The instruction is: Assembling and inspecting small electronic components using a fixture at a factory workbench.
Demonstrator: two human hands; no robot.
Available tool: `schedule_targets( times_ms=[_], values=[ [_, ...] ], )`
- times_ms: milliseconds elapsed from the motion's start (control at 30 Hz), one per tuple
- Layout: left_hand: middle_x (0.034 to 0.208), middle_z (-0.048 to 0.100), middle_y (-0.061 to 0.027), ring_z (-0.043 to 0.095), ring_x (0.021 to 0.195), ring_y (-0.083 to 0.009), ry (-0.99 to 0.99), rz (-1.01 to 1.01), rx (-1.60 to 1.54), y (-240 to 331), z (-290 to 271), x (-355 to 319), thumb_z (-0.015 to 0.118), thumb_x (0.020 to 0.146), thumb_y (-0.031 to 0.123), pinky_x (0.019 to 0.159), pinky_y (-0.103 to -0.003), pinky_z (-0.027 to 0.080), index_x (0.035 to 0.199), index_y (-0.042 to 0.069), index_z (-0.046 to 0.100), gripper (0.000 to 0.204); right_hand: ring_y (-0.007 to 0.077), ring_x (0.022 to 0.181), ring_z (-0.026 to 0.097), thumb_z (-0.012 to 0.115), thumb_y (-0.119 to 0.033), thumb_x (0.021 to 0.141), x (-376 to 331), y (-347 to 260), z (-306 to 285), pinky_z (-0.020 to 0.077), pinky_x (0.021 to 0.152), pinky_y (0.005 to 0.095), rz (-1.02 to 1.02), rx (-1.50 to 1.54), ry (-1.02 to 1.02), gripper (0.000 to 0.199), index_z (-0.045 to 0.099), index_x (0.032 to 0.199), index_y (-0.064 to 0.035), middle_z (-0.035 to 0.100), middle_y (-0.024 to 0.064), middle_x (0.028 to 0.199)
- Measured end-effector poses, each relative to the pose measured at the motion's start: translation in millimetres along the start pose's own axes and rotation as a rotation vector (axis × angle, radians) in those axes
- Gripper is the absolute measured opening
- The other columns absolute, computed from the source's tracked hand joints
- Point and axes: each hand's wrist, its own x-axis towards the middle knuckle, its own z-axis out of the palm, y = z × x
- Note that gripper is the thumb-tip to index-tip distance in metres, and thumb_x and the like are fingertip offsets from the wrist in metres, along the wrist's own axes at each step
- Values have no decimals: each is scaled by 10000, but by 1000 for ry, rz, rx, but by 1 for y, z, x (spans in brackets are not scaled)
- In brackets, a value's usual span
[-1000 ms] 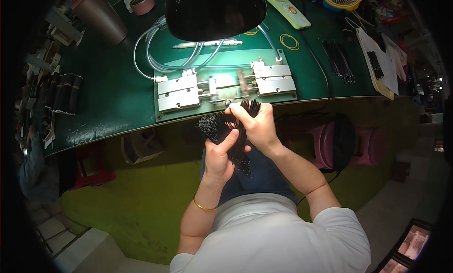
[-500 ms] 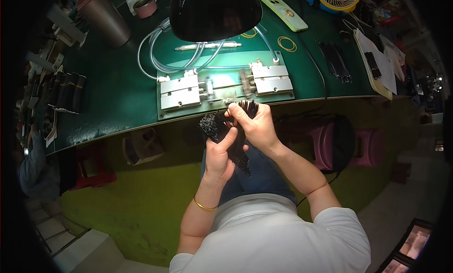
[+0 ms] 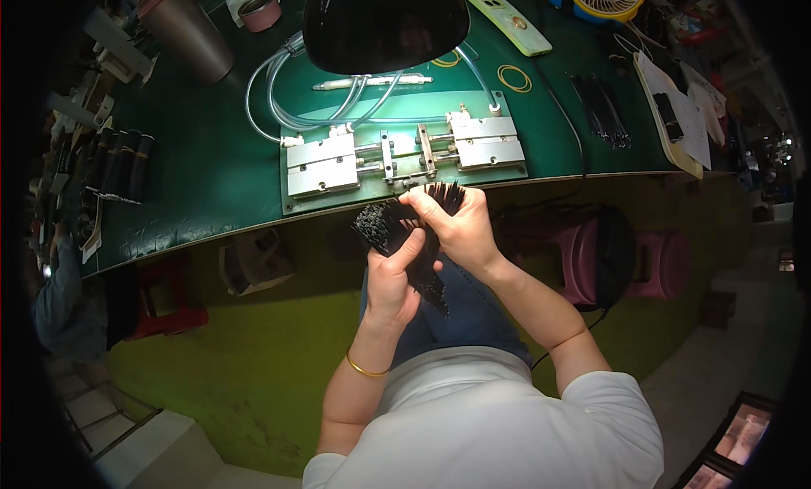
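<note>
Gripping a thick bundle of black cable ties [image 3: 397, 235] at the middle of the frame, the left hand [image 3: 390, 279] has its fingers wrapped shut around the lower part of the bunch, apparently so the loose strips cannot slide apart, while the right hand [image 3: 456, 227] pinches a few tie ends near the top between thumb and fingertips, fanning them toward the bench edge. The bundle sits just below the front lip of the green bench mat [image 3: 194, 176], right in front of a metal clamping fixture [image 3: 404, 155] with two pale blocks, which puts the ties within easy reach of its central slot. Clear tubing [image 3: 279, 100] loops from the fixture toward the upper left, under a black lamp shade [image 3: 384, 20] hung over the work area, likely to light the fixture. Rubber bands [image 3: 514, 77] and spare black ties [image 3: 601, 109] lie at the upper right, well apart from the hands
</note>
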Motion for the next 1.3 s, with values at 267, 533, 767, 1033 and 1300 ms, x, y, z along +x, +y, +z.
schedule_targets(
  times_ms=[267, 533, 767, 1033, 1300],
  values=[
    [830, 567, -26, 563, 687, -108, 47, -10, 17, 7, 1, -7, 568, 789, 63, 484, -237, 493, 929, 57, 548, 142, 127, 663, 586, 543, -122, 825, -1, 0, 9, 512, 619, 259, 47, 70, 17, 185, 620, 820, 46, 604, 68, 766],
    [804, 566, -4, 570, 684, -101, -7, -14, -62, -2, 0, -9, 582, 795, 85, 497, -236, 489, 909, 67, 542, 123, 31, 465, 401, 565, -112, 812, -6, 12, 0, 304, 418, 190, -3, -49, 112, 159, 603, 738, 23, 474, -22, 551],
    [802, 567, -8, 576, 689, -110, -10, -52, -128, 2, 0, -7, 577, 797, 77, 497, -237, 490, 921, 66, 538, 131, 25, 461, 391, 570, -108, 809, -1, 13, -2, 295, 415, 192, -22, -79, 89, 157, 603, 734, 27, 458, -26, 533],
    [832, 579, -28, 573, 689, -117, -22, -69, -88, -2, 2, -4, 572, 791, 64, 480, -247, 497, 909, 48, 563, 120, 117, 615, 563, 568, -100, 810, -5, -5, 4, 522, 618, 258, 59, -26, 141, 170, 602, 762, 60, 573, 64, 719],
    [841, 562, -57, 568, 674, -134, 17, -6, -6, 3, -2, -2, 543, 805, 33, 487, -261, 502, 966, 21, 519, 163, 73, 596, 567, 567, -112, 809, 2, 5, 6, 467, 529, 204, 57, 49, 34, 175, 631, 784, 48, 616, 57, 684]
  ],
)
